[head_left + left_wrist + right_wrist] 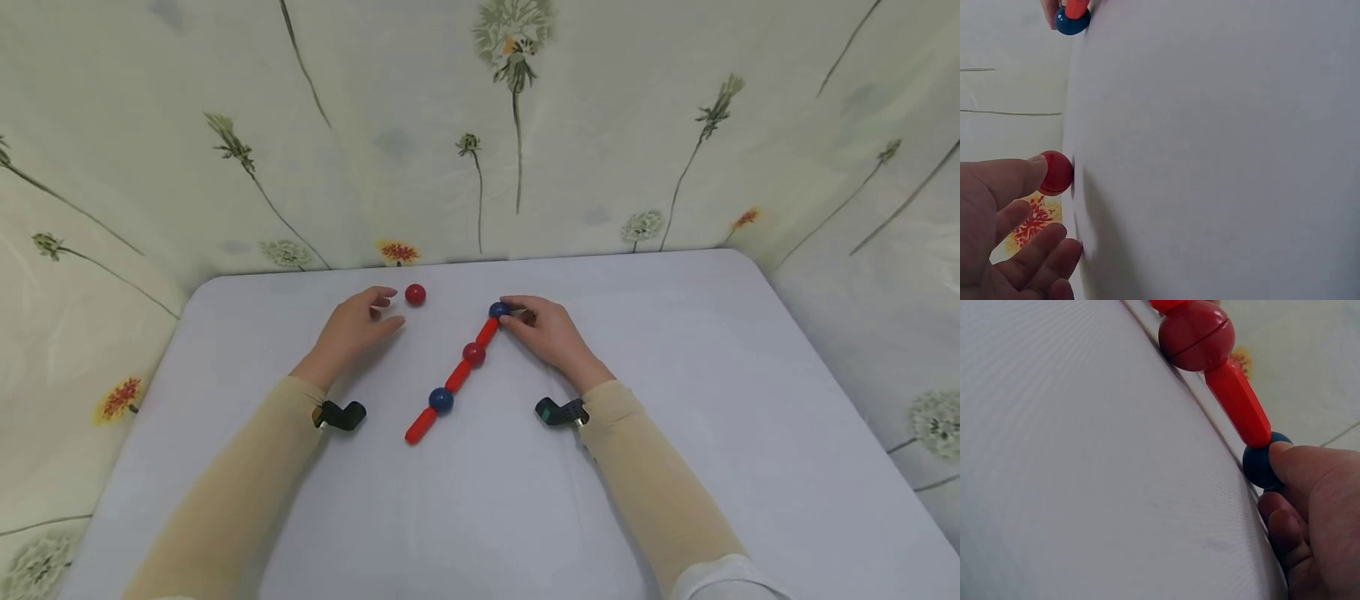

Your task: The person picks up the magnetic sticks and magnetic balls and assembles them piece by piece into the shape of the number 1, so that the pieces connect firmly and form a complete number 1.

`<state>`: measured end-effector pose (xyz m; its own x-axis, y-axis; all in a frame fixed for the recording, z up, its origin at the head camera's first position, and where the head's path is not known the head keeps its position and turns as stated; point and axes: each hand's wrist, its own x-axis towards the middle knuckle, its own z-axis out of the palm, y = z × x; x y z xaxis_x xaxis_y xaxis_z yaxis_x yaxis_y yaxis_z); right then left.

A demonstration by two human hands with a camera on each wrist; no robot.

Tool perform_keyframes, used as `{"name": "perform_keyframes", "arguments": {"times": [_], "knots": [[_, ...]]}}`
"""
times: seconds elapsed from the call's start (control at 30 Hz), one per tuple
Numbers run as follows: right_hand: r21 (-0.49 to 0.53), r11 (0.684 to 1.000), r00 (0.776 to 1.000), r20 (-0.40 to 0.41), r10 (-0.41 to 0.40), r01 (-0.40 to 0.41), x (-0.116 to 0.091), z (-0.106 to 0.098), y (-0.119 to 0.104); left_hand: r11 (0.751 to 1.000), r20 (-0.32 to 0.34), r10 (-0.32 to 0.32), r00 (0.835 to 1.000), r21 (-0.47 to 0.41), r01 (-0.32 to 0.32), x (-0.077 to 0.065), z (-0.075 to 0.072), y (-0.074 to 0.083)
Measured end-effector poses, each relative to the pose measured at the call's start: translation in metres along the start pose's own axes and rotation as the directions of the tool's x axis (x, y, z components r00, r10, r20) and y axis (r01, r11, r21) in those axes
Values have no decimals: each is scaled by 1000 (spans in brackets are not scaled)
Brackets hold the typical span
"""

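Note:
A chain of red rods (459, 377) and balls lies slantwise on the white table. Its far end is a blue ball (498, 310), which my right hand (551, 333) pinches between thumb and fingers. Along the chain sit a dark red ball (474, 354) and a second blue ball (441, 400); a bare red rod (421, 426) forms the near end. In the right wrist view the thumb presses the blue ball (1264, 464) beside a red rod (1238, 403). My left hand (356, 325) has its fingers spread, just left of a loose red ball (416, 294).
The white table (720, 400) reaches back to a flower-patterned cloth (420, 167) that hangs behind it and at both sides. A small dark camera (341, 415) is strapped to the left wrist, and another camera (561, 412) to the right wrist.

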<state>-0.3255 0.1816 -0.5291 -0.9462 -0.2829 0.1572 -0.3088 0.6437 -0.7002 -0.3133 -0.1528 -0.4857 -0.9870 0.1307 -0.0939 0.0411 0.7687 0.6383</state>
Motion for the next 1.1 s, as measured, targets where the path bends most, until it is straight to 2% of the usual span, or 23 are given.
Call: {"name": "perform_keyframes", "arguments": {"times": [0.23, 0.43, 0.6, 0.83, 1.1], "knots": [[-4, 1000, 1000, -10, 12, -12, 1, 0, 2, 1000, 39, 17, 999, 18, -17, 25, 1, 6], [8, 1000, 1000, -9, -7, 7, 1, -2, 2, 996, 62, 41, 997, 75, -45, 38, 3, 10], [4, 1000, 1000, -5, -6, 6, 1, -3, 1, 992, 71, 55, 996, 108, -62, 44, 4, 13], [11, 1000, 1000, -3, -14, 14, 0, -2, 2, 992, 73, 60, 996, 109, -68, 47, 8, 19], [18, 1000, 1000, -3, 0, 0, -1, 0, 3, 990, 42, 57, 998, 130, -62, 50, 14, 14]]}}
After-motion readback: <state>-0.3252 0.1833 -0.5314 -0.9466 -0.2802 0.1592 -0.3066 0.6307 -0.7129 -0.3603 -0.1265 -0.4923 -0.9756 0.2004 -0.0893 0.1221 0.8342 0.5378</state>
